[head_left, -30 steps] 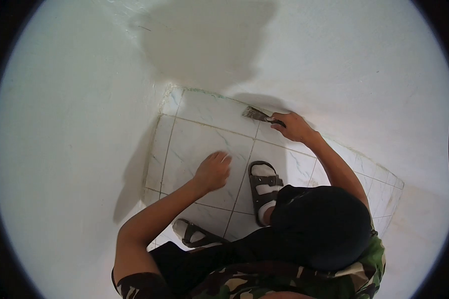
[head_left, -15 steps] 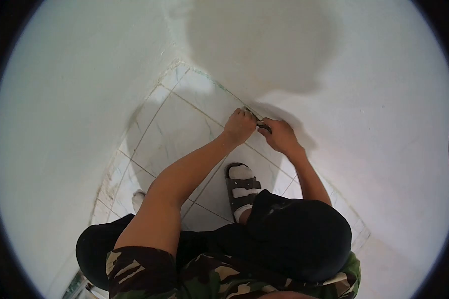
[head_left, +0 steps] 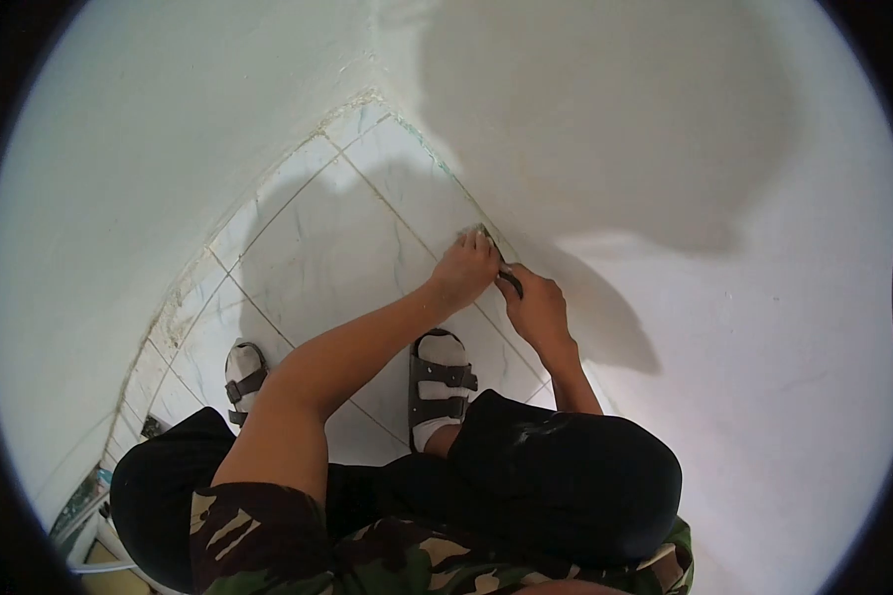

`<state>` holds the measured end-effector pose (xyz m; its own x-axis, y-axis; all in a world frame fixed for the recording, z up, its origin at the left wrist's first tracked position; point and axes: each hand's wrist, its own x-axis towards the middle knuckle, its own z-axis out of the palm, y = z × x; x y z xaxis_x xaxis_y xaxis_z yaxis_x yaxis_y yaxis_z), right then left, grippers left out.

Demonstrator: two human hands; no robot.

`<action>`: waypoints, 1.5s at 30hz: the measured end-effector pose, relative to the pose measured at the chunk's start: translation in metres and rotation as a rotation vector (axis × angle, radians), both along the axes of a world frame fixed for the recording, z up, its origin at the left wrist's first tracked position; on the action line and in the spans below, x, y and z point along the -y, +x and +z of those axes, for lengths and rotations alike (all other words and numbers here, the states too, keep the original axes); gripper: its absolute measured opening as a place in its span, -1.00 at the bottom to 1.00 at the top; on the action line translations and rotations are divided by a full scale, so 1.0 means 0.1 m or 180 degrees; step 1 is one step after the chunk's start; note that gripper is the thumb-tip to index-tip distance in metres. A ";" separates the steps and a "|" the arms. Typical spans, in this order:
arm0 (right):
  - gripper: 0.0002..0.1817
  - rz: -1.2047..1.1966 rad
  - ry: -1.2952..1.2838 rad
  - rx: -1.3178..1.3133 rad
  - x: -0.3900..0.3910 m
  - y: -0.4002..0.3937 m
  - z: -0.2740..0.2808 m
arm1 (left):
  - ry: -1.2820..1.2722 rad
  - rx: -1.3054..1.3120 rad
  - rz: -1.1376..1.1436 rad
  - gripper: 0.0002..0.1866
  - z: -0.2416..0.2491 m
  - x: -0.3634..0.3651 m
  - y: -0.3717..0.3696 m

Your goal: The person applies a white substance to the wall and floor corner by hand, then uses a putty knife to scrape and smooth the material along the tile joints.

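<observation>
A dark, narrow hand tool [head_left: 509, 281] lies along the seam between the tiled floor [head_left: 318, 238] and the right-hand wall. My right hand [head_left: 541, 312] is wrapped round its dark handle. Close by on the upper left, my left hand [head_left: 466, 266] has its fingers bent over the tool's front part, near the wall's base. The tip of the tool is mostly hidden by my left fingers. Greenish and brownish residue [head_left: 422, 146] runs along the floor edge above my hands.
White walls [head_left: 645, 178] rise on both sides and meet in a corner at the top. My sandalled feet [head_left: 442, 377] stand on the tiles below my hands. At the lower left, several partly hidden items [head_left: 109, 565] sit by the wall.
The view has shifted and turned, bringing my other sandal and the items at lower left further into sight. Both hands have stayed on the tool at the wall's base.
</observation>
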<state>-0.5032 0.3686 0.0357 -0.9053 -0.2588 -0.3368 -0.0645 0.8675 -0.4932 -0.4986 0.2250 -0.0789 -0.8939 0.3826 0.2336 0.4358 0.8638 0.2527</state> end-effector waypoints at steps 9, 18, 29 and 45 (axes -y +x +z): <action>-0.74 0.0092 0.0106 0.0177 0.02 -0.09 -0.15 | -0.0210 0.0962 0.0321 -0.64 0.18 -0.12 -0.08; -0.73 0.0176 0.0171 0.0042 -0.07 0.02 -0.21 | -0.0246 0.0608 0.0372 -0.68 -0.06 -0.25 -0.06; -0.74 0.0049 -0.0164 -0.0126 -0.23 0.15 -0.14 | -0.0083 0.0940 0.0297 -0.74 0.13 -0.26 -0.07; -0.62 -0.3064 -0.2680 0.1972 -0.41 0.43 -0.47 | -0.0496 0.0711 0.0312 -0.65 0.15 -0.30 -0.04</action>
<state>-0.4607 0.4098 -0.0112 -0.6055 0.0450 -0.7945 0.7870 -0.1141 -0.6063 -0.5029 0.2553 -0.0639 -0.9511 0.3076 -0.0281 0.2967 0.9351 0.1939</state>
